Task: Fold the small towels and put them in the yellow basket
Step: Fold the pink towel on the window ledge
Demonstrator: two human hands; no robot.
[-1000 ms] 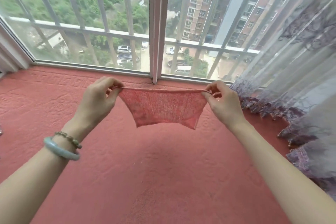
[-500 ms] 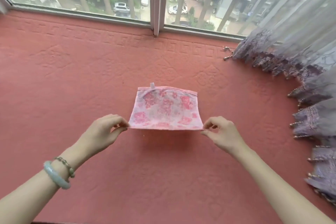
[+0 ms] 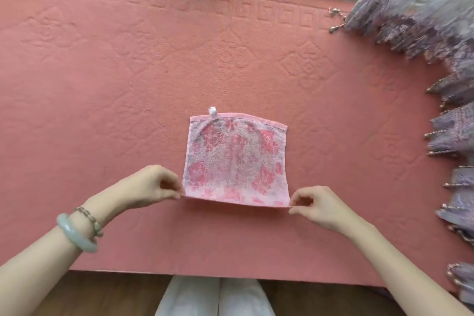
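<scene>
Towel (image 3: pixel 236 159) lowered, apparently onto mat (image 3: pixel 102 84); left hand (image 3: pixel 151 187), right hand (image 3: pixel 318 206) pinch near corners.

The left forearm (image 3: pixel 36 274) and right forearm (image 3: pixel 410 261) are bare. Two pieces circle the left wrist: a thick, smooth, pale green bangle (image 3: pixel 75 235) and, just beside it toward the left hand (image 3: pixel 148 185), a thin bracelet of small brownish and greenish beads (image 3: pixel 89 220). The legs wear white trousers (image 3: pixel 213 295).
</scene>
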